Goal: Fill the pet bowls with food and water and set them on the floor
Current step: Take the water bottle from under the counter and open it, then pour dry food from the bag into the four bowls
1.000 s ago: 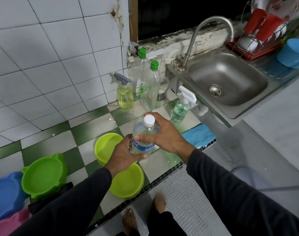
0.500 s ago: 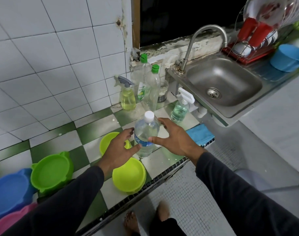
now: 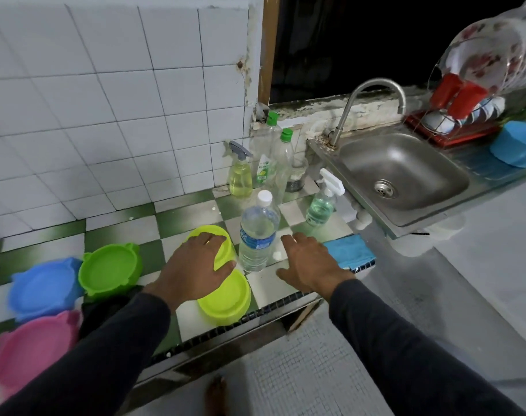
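1. Capped water bottle [image 3: 258, 235] upright on the checkered green-and-white counter [image 3: 177, 217], between both hands, touched by neither.
2. Left hand [image 3: 195, 265] spread flat, fingers straight, over two yellow-green pet bowls [image 3: 225, 298]; contact unclear, nothing gripped.
3. Right hand [image 3: 309, 262] relaxed and empty, fingers loosely extended above the counter, just beside a folded blue cloth [image 3: 348, 250].
4. Further left: green eared bowl [image 3: 110, 268], blue eared bowl [image 3: 44, 288], pink eared bowl [image 3: 33, 349], all on the counter.
5. Behind the bottle: spray bottles and green-capped bottles against the wall.
6. Steel sink [image 3: 399, 172] with faucet to the right.
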